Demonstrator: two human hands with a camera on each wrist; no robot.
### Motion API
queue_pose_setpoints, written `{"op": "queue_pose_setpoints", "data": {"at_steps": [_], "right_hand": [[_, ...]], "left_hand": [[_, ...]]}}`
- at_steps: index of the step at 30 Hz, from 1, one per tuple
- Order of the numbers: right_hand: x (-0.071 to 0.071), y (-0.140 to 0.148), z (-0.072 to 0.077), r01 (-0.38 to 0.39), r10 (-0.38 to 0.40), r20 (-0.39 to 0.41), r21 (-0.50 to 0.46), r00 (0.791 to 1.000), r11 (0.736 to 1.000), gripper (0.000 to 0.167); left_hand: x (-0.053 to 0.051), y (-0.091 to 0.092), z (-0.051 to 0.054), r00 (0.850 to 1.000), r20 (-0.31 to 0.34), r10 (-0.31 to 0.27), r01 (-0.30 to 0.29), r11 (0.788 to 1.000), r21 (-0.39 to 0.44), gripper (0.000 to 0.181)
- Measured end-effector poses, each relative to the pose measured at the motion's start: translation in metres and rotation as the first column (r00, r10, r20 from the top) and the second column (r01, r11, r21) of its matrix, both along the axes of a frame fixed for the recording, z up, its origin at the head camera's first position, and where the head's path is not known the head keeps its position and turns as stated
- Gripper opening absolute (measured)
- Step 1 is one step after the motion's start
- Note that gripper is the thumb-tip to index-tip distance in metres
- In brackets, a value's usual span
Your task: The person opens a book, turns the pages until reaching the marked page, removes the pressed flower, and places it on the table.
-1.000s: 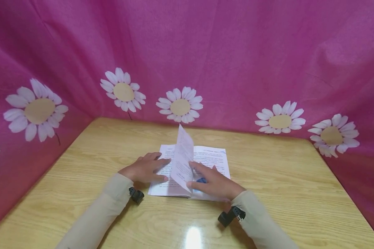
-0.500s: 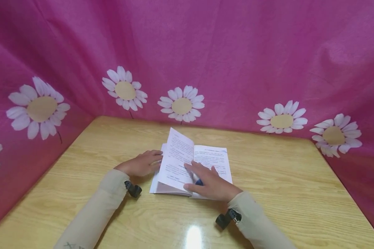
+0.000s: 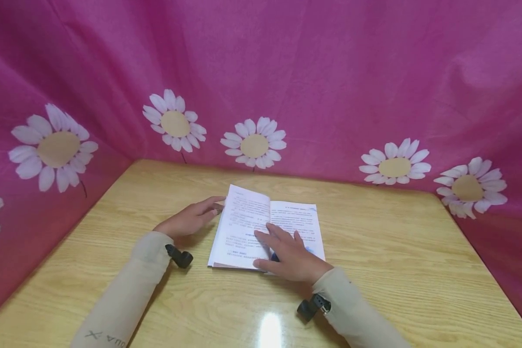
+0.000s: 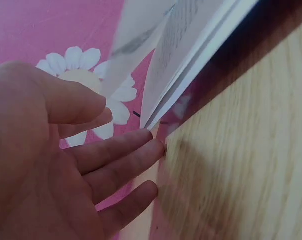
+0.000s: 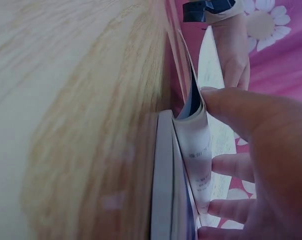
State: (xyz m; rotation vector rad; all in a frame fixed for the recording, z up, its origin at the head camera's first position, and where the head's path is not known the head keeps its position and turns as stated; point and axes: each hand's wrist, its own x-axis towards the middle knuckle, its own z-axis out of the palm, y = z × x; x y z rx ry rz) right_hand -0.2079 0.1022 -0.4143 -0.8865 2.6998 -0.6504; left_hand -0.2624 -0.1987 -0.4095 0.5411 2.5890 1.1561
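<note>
An open book (image 3: 248,227) with printed white pages lies on the wooden table. My left hand (image 3: 188,218) is at the book's left edge, its fingers loosely extended. In the left wrist view, these fingertips (image 4: 146,136) meet or nearly meet the corner of the pages; firm contact cannot be told. My right hand (image 3: 293,258) rests across the inner part of the book with spread fingers, covering some of a blue picture on the right page. The right wrist view has its thumb (image 5: 226,102) against a curved page near the spine.
The wooden table (image 3: 417,270) extends around the book on all sides. A magenta curtain (image 3: 322,87) printed with white daisies hangs behind and at both sides. Black wrist cameras (image 3: 180,257) are strapped over the beige sleeves.
The page that stood upright has swung over to the left and now lies nearly flat. My left hand has drawn back to the book's left edge; my right hand has moved slightly left.
</note>
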Motion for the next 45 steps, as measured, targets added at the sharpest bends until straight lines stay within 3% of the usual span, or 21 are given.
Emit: {"op": "queue_pose_setpoints", "data": {"at_steps": [8, 12, 15, 20, 25, 30, 36, 45], "right_hand": [[0.001, -0.005, -0.003, 0.001, 0.003, -0.073, 0.045, 0.997, 0.999, 0.073], [0.002, -0.007, -0.003, -0.011, 0.018, -0.105, 0.068, 0.994, 0.998, 0.072], [0.002, -0.008, -0.002, -0.015, 0.026, -0.122, 0.086, 0.992, 0.996, 0.071], [0.003, -0.008, -0.004, -0.015, 0.029, -0.131, 0.107, 0.991, 0.994, 0.072], [0.005, -0.008, -0.004, -0.017, 0.029, -0.123, 0.097, 0.992, 0.995, 0.071], [0.002, -0.005, 0.001, -0.015, 0.018, -0.056, 0.045, 0.998, 0.999, 0.073], [-0.011, 0.013, 0.009, 0.004, 0.001, 0.061, -0.088, 0.998, 0.996, 0.079], [-0.032, 0.054, 0.022, 0.108, -0.093, 0.099, -0.158, 0.991, 0.981, 0.083]], "left_hand": [[0.002, 0.007, 0.007, 0.998, -0.034, 0.050, -0.051, 0.997, -0.052, 0.056], [0.005, 0.015, 0.012, 0.995, -0.095, -0.023, 0.008, 0.987, -0.161, 0.069], [0.010, 0.026, 0.016, 0.986, -0.132, -0.100, 0.059, 0.957, -0.284, 0.078], [0.022, 0.043, 0.015, 0.983, -0.107, -0.150, 0.092, 0.902, -0.422, 0.084], [0.027, 0.050, 0.010, 0.988, -0.051, -0.147, 0.110, 0.889, -0.445, 0.087], [0.027, 0.050, 0.007, 0.989, -0.053, -0.137, 0.099, 0.890, -0.444, 0.087], [0.026, 0.049, 0.003, 0.989, -0.035, -0.143, 0.112, 0.888, -0.446, 0.089], [0.025, 0.050, 0.002, 0.987, -0.053, -0.155, 0.114, 0.884, -0.453, 0.090]]}}
